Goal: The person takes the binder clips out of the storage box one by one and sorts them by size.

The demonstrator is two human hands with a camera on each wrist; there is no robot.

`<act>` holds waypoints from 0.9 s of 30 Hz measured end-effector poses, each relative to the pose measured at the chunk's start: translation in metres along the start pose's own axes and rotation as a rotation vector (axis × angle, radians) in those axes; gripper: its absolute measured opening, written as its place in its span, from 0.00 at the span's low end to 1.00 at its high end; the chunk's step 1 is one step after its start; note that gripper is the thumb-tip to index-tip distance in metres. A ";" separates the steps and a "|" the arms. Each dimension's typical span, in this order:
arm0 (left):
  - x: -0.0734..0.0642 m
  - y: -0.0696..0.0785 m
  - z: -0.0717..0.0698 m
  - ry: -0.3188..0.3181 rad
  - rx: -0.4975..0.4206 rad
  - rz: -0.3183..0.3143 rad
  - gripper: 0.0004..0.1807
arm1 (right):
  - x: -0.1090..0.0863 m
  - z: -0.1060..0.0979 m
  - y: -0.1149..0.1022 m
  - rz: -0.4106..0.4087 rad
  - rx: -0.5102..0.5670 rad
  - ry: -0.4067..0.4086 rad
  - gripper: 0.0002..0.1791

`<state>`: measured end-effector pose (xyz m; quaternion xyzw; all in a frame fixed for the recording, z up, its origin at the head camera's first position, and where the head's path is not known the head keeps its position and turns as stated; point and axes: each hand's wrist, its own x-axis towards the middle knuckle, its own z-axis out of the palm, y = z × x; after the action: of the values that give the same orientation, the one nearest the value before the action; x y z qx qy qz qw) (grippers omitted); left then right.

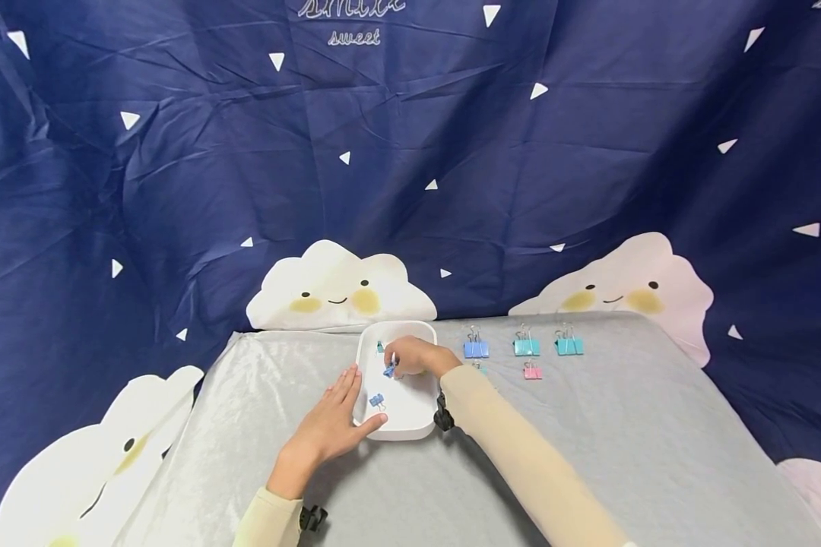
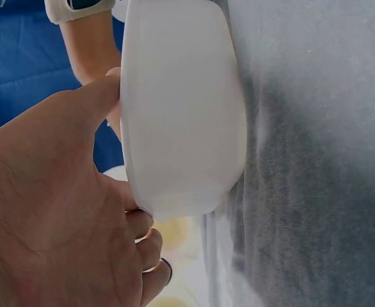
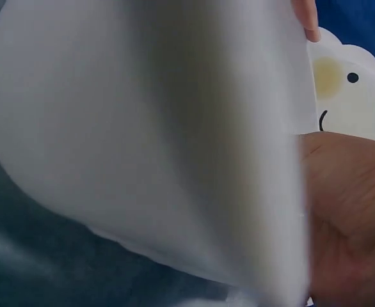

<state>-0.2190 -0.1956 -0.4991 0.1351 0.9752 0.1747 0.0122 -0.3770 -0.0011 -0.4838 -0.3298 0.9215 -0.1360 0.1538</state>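
Inside a white plastic tub (image 1: 410, 425), the right hand (image 1: 410, 357) pinches a small blue binder clip (image 1: 389, 371). Another blue binder clip (image 1: 377, 399) lies on the tub floor toward the near left, and a small teal binder clip (image 1: 379, 346) is at the far left. The left hand (image 1: 331, 418) rests on the tub's left side, its fingers extended along the rim and its thumb over the near-left edge. The left wrist view shows this hand (image 2: 66, 185) against the tub wall (image 2: 181, 109). In the right wrist view the tub wall blocks most of the right hand (image 3: 351, 211).
Right of the tub, a blue binder clip (image 1: 476, 349) and two teal ones (image 1: 527, 348) stand in a row on the grey cloth (image 1: 588, 441). Nearer are a pink clip (image 1: 532, 373) and a small teal clip (image 1: 480, 367), partly behind the right sleeve. A dark blue curtain (image 1: 410, 213) hangs behind.
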 end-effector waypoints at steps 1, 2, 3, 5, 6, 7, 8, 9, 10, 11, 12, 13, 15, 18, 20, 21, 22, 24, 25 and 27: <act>0.000 0.000 0.000 -0.001 -0.002 -0.001 0.57 | 0.000 0.001 0.001 0.010 0.014 0.005 0.09; 0.000 0.000 0.000 -0.001 -0.005 -0.001 0.57 | 0.000 0.002 0.001 0.017 0.019 0.015 0.06; 0.000 0.000 0.000 -0.002 -0.007 -0.002 0.57 | 0.000 0.003 0.002 0.022 0.025 0.022 0.04; 0.000 0.000 0.001 -0.003 -0.014 -0.002 0.57 | 0.000 0.006 0.004 0.015 0.021 0.035 0.05; -0.001 0.000 0.001 -0.004 -0.017 -0.003 0.57 | -0.001 0.006 0.004 0.005 0.015 0.043 0.07; -0.001 0.000 0.001 -0.003 -0.019 -0.003 0.57 | -0.001 0.007 0.005 -0.005 0.009 0.050 0.08; -0.001 0.000 0.001 -0.002 -0.020 -0.003 0.57 | -0.001 0.007 0.006 -0.016 0.002 0.060 0.10; -0.001 0.000 0.001 0.000 -0.020 -0.003 0.57 | -0.001 0.008 0.006 -0.025 0.001 0.067 0.11; -0.001 0.000 0.001 0.002 -0.020 -0.001 0.57 | -0.002 0.008 0.007 -0.033 0.004 0.075 0.12; 0.000 0.000 0.001 0.003 -0.018 -0.001 0.57 | -0.002 0.008 0.007 -0.040 0.005 0.082 0.14; 0.000 0.000 0.001 0.003 -0.016 0.000 0.57 | -0.002 0.008 0.007 -0.046 0.011 0.089 0.15; 0.000 0.000 0.002 0.002 -0.014 0.001 0.57 | -0.002 0.008 0.008 -0.050 0.018 0.098 0.15; 0.000 0.000 0.002 0.001 -0.012 0.001 0.57 | -0.002 0.009 0.009 -0.061 0.031 0.115 0.17; -0.001 0.000 0.002 0.001 -0.013 -0.001 0.57 | -0.002 0.009 0.010 -0.077 0.046 0.141 0.18; -0.001 0.000 0.002 0.002 -0.017 -0.002 0.57 | -0.001 0.009 0.010 -0.087 0.045 0.155 0.17; -0.001 0.000 0.002 0.003 -0.017 -0.002 0.57 | -0.001 0.009 0.010 -0.092 0.046 0.159 0.16; -0.001 0.000 0.002 0.004 -0.018 -0.002 0.57 | -0.001 0.008 0.010 -0.095 0.042 0.160 0.15; -0.001 0.000 0.002 0.006 -0.021 -0.001 0.57 | -0.001 0.008 0.010 -0.100 0.040 0.162 0.13; -0.001 0.000 0.002 0.007 -0.022 -0.001 0.57 | -0.001 0.008 0.010 -0.103 0.037 0.160 0.12; -0.001 0.000 0.002 0.008 -0.023 -0.001 0.57 | -0.001 0.008 0.010 -0.110 0.027 0.155 0.13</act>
<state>-0.2178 -0.1949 -0.5009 0.1338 0.9733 0.1864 0.0099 -0.3788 0.0060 -0.4942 -0.3661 0.9093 -0.1815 0.0788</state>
